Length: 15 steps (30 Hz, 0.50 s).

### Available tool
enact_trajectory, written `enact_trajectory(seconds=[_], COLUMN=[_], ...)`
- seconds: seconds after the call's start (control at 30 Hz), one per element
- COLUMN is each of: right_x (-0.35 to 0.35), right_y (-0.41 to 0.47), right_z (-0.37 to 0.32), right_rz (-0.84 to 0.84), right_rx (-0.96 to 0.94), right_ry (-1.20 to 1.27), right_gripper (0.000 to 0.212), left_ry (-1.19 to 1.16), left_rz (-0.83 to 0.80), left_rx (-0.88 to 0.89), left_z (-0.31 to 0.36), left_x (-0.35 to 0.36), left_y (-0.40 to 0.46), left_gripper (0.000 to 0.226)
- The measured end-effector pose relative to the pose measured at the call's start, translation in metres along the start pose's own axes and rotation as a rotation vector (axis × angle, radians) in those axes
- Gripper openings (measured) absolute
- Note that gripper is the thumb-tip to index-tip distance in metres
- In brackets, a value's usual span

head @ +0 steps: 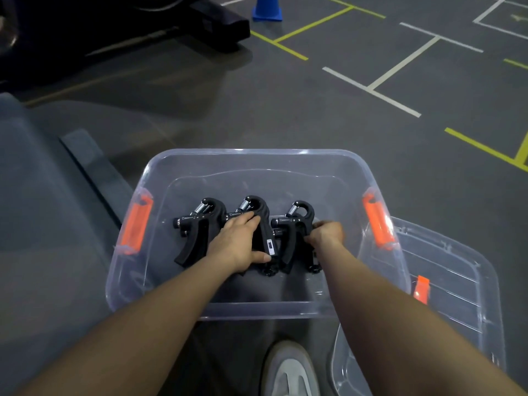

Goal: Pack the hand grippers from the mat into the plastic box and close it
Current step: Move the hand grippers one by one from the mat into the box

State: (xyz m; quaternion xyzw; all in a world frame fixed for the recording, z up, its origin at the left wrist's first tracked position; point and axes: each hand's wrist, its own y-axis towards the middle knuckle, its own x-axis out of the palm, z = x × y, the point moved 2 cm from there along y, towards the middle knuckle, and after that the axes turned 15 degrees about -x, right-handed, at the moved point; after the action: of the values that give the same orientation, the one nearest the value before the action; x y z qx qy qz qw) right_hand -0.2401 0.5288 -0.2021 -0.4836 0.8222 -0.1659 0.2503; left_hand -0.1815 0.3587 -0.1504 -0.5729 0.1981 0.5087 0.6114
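Note:
Three black hand grippers lie side by side on the floor of the clear plastic box [251,155], which has orange latches on its two short sides. The left hand gripper [197,227] lies free. My left hand [237,242] is wrapped over the handles of the middle hand gripper [264,221]. My right hand [325,231] is closed on the right handle of the right hand gripper [294,227]. The box's clear lid [445,287] lies flat on the floor to the right of the box, partly under its rim.
A grey mat [43,224] lies on the floor left of the box. A shoe [288,370] shows below the box. Far back stand a blue cone [267,8] and dark gym equipment [114,24]. The floor carries white and yellow lines.

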Motion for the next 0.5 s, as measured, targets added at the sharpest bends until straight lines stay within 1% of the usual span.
enact_trajectory(seconds=[0.03, 0.07, 0.1, 0.13, 0.2, 0.23, 0.27, 0.37, 0.43, 0.5], right_x=[-0.001, 0.0, 0.001, 0.003, 0.0, -0.001, -0.001, 0.007, 0.014, 0.026], right_y=[-0.004, 0.001, 0.003, 0.001, -0.005, -0.006, -0.004, -0.016, -0.029, -0.043], right_z=[-0.002, 0.002, 0.003, 0.001, 0.002, 0.001, 0.001, -0.015, -0.03, -0.046], right_rz=[-0.048, -0.085, -0.165, -0.218, -0.292, -0.315, -0.326, -0.292, -0.277, -0.314], right_rx=[-0.034, -0.047, -0.115, -0.138, -0.19, -0.212, -0.262, -0.297, -0.322, -0.363], right_ry=[-0.11, -0.091, -0.151, -0.132, -0.227, -0.237, -0.271, -0.272, -0.283, -0.285], right_gripper=[0.021, 0.025, 0.028, 0.029, 0.021, 0.02, 0.026, 0.036, 0.038, 0.038], left_ry=[0.004, 0.006, 0.007, 0.006, -0.002, -0.006, -0.009, -0.03, -0.07, -0.113], left_rz=[-0.001, 0.0, 0.002, 0.004, 0.0, -0.002, -0.003, 0.014, 0.071, 0.145], left_rx=[0.002, 0.005, 0.007, 0.008, 0.005, 0.002, 0.0, -0.006, -0.015, -0.019], left_z=[0.0, 0.0, 0.0, -0.001, -0.001, -0.001, 0.0, 0.002, 0.0, -0.005], left_x=[0.0, 0.0, 0.0, -0.001, -0.001, -0.001, -0.002, -0.009, -0.023, -0.044], left_y=[0.0, 0.0, 0.0, 0.0, 0.0, 0.0, -0.001, -0.006, -0.015, -0.028], left_gripper=[0.093, 0.093, 0.093, 0.093, 0.093, 0.093, 0.092, 0.086, 0.075, 0.062])
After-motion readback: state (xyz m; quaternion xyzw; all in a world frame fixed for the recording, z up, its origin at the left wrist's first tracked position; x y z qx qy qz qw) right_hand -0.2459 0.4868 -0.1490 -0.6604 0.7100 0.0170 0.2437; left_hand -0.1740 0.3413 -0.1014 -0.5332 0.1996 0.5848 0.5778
